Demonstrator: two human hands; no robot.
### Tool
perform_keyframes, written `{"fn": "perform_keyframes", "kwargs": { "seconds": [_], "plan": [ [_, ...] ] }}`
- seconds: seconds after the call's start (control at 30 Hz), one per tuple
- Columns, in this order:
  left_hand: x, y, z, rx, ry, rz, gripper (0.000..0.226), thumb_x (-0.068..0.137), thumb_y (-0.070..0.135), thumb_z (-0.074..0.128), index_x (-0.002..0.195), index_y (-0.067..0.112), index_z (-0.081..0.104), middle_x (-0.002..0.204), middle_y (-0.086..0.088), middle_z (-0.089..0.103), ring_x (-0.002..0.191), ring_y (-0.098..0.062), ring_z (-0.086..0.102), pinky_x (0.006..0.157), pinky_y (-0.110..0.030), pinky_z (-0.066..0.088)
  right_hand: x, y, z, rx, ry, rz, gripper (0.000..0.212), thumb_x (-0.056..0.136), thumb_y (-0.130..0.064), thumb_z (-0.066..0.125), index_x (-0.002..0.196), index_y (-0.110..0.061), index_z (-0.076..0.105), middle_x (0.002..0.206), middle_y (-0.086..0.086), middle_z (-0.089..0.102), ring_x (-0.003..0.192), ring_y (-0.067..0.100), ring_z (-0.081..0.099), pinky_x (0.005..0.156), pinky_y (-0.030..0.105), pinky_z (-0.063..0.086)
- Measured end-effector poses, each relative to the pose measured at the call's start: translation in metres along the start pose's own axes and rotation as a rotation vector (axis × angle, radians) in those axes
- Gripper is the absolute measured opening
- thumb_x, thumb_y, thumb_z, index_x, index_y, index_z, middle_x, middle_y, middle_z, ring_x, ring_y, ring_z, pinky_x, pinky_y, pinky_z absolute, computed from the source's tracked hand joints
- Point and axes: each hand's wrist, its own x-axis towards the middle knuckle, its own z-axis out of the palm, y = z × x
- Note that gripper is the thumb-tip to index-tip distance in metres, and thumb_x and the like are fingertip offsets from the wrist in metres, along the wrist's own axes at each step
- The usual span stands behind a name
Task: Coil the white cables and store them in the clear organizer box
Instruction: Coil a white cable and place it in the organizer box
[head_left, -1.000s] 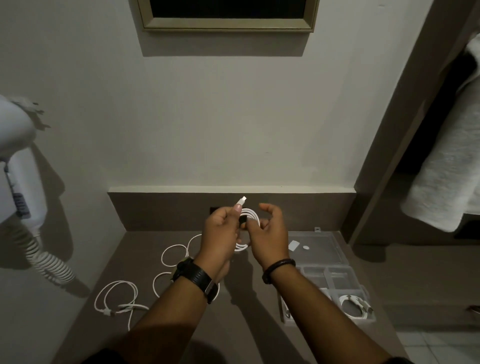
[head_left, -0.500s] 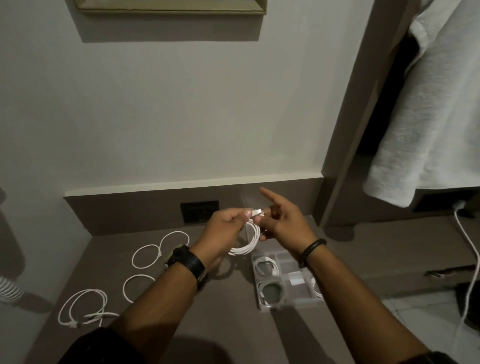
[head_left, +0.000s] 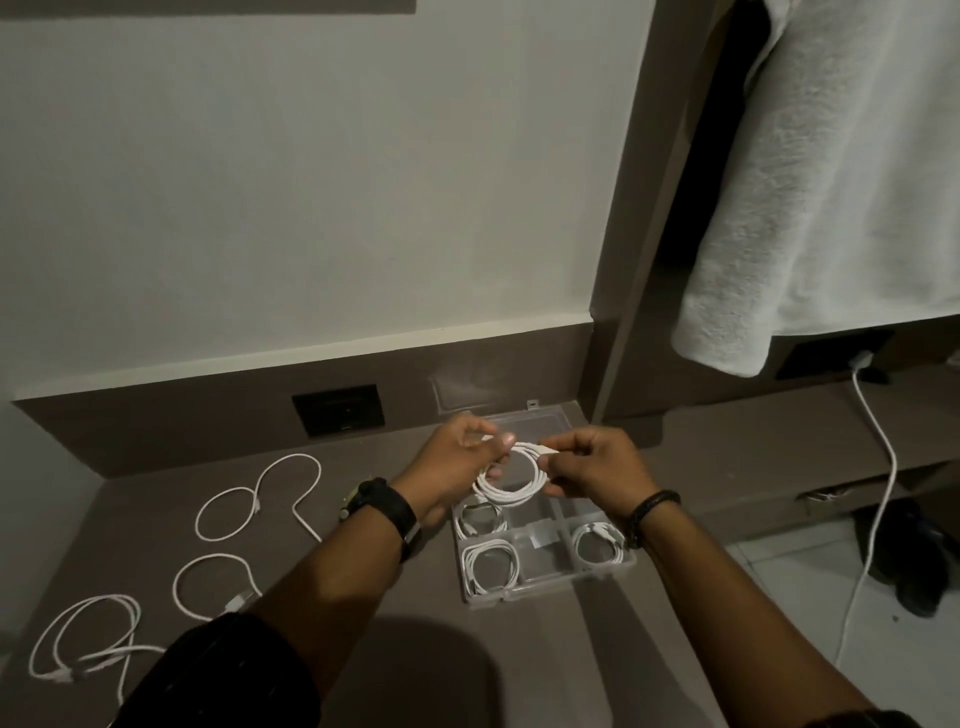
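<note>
Starting at the far left of the counter, I see a loose cable lying in a double loop near the edge, a second cable in a single loop just right of it, and a third snaking in an S farther back toward the dark outlet in the backsplash. My left hand, watch on the wrist, is closed with thumb and fingers pinching the left side of a coil — the white cable wound into a neat ring. That coil hangs in the air between both hands, directly above the box, not touching it as far as I can tell. The clear box sits open on the counter with its lid folded back against the wall; three coiled cables already lie in separate compartments — one at back left, one at front left, one at front right. The middle compartments look bare apart from a small white piece I cannot identify. My right hand, a dark bracelet on its wrist, is also closed, pinching the connector end against the right side of the coil. Farther right a pale towel hangs down, and below it a white cord runs from a plug down toward the floor.
</note>
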Motion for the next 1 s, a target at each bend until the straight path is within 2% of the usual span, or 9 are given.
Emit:
{"fn": "perform_keyframes", "kwargs": {
  "seconds": [0.07, 0.2, 0.3, 0.4, 0.53, 0.6, 0.7, 0.87, 1.0],
  "plan": [
    [0.003, -0.014, -0.002, 0.073, 0.019, -0.083, 0.012, 0.087, 0.025, 0.068, 0.090, 0.014, 0.064, 0.087, -0.011, 0.069, 0.072, -0.020, 0.065, 0.068, -0.036, 0.058, 0.008, 0.021, -0.006, 0.047, 0.101, 0.075, 0.012, 0.077, 0.004, 0.070, 0.081, -0.007, 0.072, 0.071, 0.009, 0.074, 0.057, 0.016, 0.069, 0.054, 0.022, 0.058],
    [0.012, -0.039, 0.003, 0.115, 0.065, -0.220, 0.005, 0.091, 0.011, 0.062, 0.093, 0.008, 0.065, 0.089, -0.018, 0.071, 0.064, -0.022, 0.070, 0.057, -0.031, 0.060, 0.020, 0.057, 0.000, 0.081, 0.215, 0.161, 0.014, 0.078, 0.008, 0.067, 0.080, -0.005, 0.072, 0.066, 0.008, 0.072, 0.053, 0.016, 0.067, 0.049, 0.023, 0.055],
    [0.033, -0.055, 0.017, 0.197, 0.153, -0.238, 0.014, 0.089, 0.000, 0.059, 0.083, 0.008, 0.069, 0.084, -0.019, 0.071, 0.064, -0.024, 0.071, 0.059, -0.034, 0.061, 0.032, 0.080, 0.006, 0.083, 0.289, 0.193, 0.019, 0.076, 0.008, 0.067, 0.069, -0.008, 0.073, 0.055, 0.002, 0.070, 0.049, 0.016, 0.065, 0.047, 0.024, 0.054],
    [0.050, -0.066, 0.025, 0.483, 0.203, -0.094, 0.016, 0.085, -0.002, 0.058, 0.081, 0.001, 0.073, 0.086, -0.022, 0.071, 0.083, -0.035, 0.070, 0.077, -0.043, 0.059, 0.037, 0.098, 0.010, -0.091, 0.381, 0.187, 0.020, 0.075, 0.002, 0.070, 0.057, -0.008, 0.069, 0.052, 0.005, 0.064, 0.051, 0.020, 0.062, 0.055, 0.036, 0.058],
    [0.062, -0.067, 0.031, 0.769, 0.163, 0.064, 0.023, 0.081, 0.008, 0.056, 0.089, 0.000, 0.075, 0.097, -0.017, 0.075, 0.098, -0.030, 0.065, 0.084, -0.027, 0.047, 0.038, 0.104, 0.014, -0.481, 0.385, 0.082, 0.026, 0.074, -0.001, 0.061, 0.048, -0.005, 0.056, 0.051, 0.013, 0.050, 0.054, 0.023, 0.051, 0.053, 0.039, 0.044],
    [0.066, -0.069, 0.032, 0.880, 0.205, 0.131, 0.018, 0.080, 0.003, 0.057, 0.083, 0.001, 0.075, 0.089, -0.016, 0.074, 0.089, -0.031, 0.067, 0.078, -0.028, 0.050, 0.042, 0.104, 0.017, -0.685, 0.336, 0.032, 0.018, 0.076, -0.003, 0.058, 0.059, -0.003, 0.063, 0.065, 0.021, 0.058, 0.066, 0.029, 0.057, 0.058, 0.031, 0.034],
    [0.068, -0.074, 0.031, 1.036, 0.223, 0.258, 0.017, 0.080, -0.004, 0.055, 0.076, -0.002, 0.072, 0.080, -0.022, 0.072, 0.076, -0.037, 0.068, 0.070, -0.038, 0.056, 0.046, 0.105, 0.018, -0.876, 0.306, 0.002, 0.020, 0.084, -0.006, 0.051, 0.083, 0.000, 0.070, 0.091, 0.020, 0.066, 0.086, 0.033, 0.060, 0.072, 0.031, 0.043],
    [0.068, -0.077, 0.028, 1.084, 0.138, 0.213, 0.017, 0.089, 0.013, 0.054, 0.082, 0.008, 0.069, 0.090, -0.011, 0.072, 0.088, -0.028, 0.065, 0.073, -0.031, 0.046, 0.051, 0.102, 0.014, -0.874, 0.381, -0.012, 0.025, 0.086, 0.001, 0.047, 0.095, -0.003, 0.070, 0.098, 0.018, 0.068, 0.090, 0.032, 0.063, 0.074, 0.030, 0.046],
    [0.055, -0.080, 0.027, 1.121, 0.032, 0.245, 0.020, 0.091, 0.013, 0.053, 0.100, 0.005, 0.069, 0.107, -0.013, 0.070, 0.104, -0.030, 0.062, 0.087, -0.035, 0.045, 0.050, 0.105, 0.012, -0.949, 0.277, -0.042, 0.025, 0.087, -0.001, 0.048, 0.095, -0.004, 0.071, 0.102, 0.017, 0.064, 0.088, 0.030, 0.062, 0.075, 0.025, 0.043]
  ]
}}
